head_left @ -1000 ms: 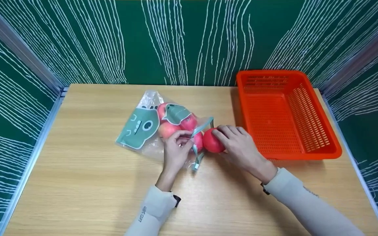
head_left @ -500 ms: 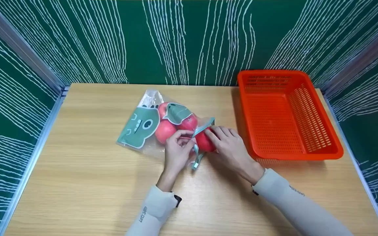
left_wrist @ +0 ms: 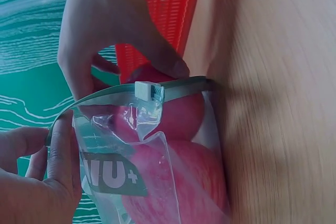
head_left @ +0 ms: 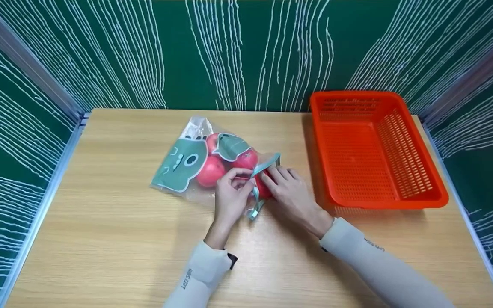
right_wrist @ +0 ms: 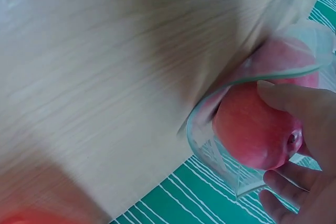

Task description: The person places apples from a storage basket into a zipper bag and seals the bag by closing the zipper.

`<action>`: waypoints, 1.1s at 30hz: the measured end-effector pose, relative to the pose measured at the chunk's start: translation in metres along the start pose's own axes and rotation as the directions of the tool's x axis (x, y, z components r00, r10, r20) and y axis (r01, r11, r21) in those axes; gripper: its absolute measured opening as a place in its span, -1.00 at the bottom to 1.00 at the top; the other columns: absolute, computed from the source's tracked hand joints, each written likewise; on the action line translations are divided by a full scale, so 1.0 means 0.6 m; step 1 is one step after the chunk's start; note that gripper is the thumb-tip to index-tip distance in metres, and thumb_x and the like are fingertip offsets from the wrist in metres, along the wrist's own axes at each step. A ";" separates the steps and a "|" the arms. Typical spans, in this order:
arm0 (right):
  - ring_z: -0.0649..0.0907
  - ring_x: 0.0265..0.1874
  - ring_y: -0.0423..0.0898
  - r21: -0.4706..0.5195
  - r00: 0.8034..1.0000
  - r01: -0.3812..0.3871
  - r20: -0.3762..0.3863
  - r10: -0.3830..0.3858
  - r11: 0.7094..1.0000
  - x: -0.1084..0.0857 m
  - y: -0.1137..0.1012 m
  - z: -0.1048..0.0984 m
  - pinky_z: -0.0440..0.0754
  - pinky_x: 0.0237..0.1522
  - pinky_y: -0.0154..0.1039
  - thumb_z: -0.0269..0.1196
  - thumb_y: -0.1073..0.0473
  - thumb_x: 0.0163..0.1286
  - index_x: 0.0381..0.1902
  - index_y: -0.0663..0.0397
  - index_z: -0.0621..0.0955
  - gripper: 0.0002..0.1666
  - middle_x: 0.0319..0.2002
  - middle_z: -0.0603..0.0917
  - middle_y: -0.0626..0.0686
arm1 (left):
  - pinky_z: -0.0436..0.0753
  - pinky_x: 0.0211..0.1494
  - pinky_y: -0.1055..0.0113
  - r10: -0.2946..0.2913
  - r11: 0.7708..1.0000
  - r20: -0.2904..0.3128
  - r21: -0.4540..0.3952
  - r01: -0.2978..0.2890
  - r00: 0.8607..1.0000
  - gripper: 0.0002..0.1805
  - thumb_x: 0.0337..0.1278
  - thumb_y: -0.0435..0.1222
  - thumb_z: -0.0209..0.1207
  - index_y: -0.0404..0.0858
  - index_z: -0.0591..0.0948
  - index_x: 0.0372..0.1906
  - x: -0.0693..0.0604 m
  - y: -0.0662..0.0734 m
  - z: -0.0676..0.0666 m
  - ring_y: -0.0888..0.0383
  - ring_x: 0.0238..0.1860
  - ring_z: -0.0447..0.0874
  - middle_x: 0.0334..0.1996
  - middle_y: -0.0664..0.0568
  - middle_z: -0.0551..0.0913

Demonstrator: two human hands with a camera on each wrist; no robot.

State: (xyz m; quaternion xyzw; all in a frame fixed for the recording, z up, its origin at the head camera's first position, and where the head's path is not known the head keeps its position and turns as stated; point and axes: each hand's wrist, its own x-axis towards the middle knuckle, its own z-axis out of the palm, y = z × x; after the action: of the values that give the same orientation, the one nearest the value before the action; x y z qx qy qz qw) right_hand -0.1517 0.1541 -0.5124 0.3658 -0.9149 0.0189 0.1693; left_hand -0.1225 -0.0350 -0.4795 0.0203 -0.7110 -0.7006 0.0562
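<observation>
A clear zip bag point(head_left: 180, 164) with a green cartoon print lies on the table, several red apples point(head_left: 211, 171) inside it. Its mouth faces right and stands open. With thumb and fingers my left hand point(head_left: 230, 194) pinches the green zip edge point(left_wrist: 113, 92). My right hand point(head_left: 292, 194) grips a red apple point(right_wrist: 252, 124), which sits partly inside the bag's mouth. That apple presses close to another apple point(left_wrist: 178, 182) deeper in the bag, seen in the left wrist view. A pale slider point(left_wrist: 149, 92) sits on the zip strip.
An orange-red plastic basket point(head_left: 330, 192) with no visible contents stands right of the bag, near the right hand. The wooden table point(head_left: 101, 239) is bounded by green, white-lined panels point(head_left: 173, 55) at the back and sides.
My right hand has moved left, carrying the apple from outside the bag's mouth into it. Apples inside have shifted left. My left hand keeps its hold on the bag edge.
</observation>
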 end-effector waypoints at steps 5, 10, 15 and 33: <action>0.58 0.16 0.15 0.007 1.000 0.006 0.010 -0.006 1.000 0.006 -0.002 0.006 0.66 0.10 0.02 0.67 0.14 0.08 0.43 0.09 0.53 -0.04 0.27 0.59 0.22 | 0.67 -0.29 0.42 -0.003 1.000 -0.002 0.004 0.003 1.000 -0.81 0.26 -0.53 0.30 -0.42 0.72 -0.05 0.001 0.001 0.001 0.06 -0.30 0.73 -0.17 -0.23 0.76; 0.58 0.16 0.13 -0.030 1.000 0.020 0.010 -0.020 0.999 0.013 -0.006 0.011 0.68 0.07 0.00 0.66 0.15 0.11 0.42 0.07 0.53 -0.08 0.27 0.60 0.21 | 0.72 -0.26 0.41 0.005 1.000 -0.008 0.008 -0.005 1.000 -0.82 0.26 -0.53 0.31 -0.41 0.72 -0.06 0.001 0.002 0.002 0.06 -0.30 0.74 -0.16 -0.20 0.76; 0.57 0.15 0.11 -0.091 0.999 0.052 0.012 -0.051 0.994 0.019 -0.010 0.016 0.70 0.04 -0.05 0.64 0.16 0.14 0.40 0.09 0.56 -0.13 0.27 0.62 0.19 | 0.80 -0.28 0.23 0.022 0.999 -0.016 -0.024 -0.023 1.000 -0.83 0.23 -0.55 0.32 -0.44 0.72 -0.08 0.003 0.004 0.004 0.11 -0.34 0.73 -0.17 -0.23 0.76; 0.55 0.29 0.15 -0.028 0.991 0.105 0.083 -0.103 0.994 0.044 -0.009 0.022 0.61 0.36 0.06 0.62 0.17 0.18 0.48 0.03 0.52 -0.08 0.36 0.60 0.18 | 0.76 -0.31 0.35 -0.010 0.999 -0.028 -0.031 0.009 1.000 -0.83 0.26 -0.53 0.32 -0.43 0.72 -0.07 0.006 0.008 0.002 0.13 -0.34 0.72 -0.21 -0.19 0.75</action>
State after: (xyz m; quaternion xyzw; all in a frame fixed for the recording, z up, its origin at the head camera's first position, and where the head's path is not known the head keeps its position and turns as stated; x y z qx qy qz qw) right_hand -0.1697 0.1304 -0.5170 0.4106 -0.9010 -0.0198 0.1387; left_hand -0.1258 -0.0340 -0.4743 0.0326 -0.6990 -0.7116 0.0632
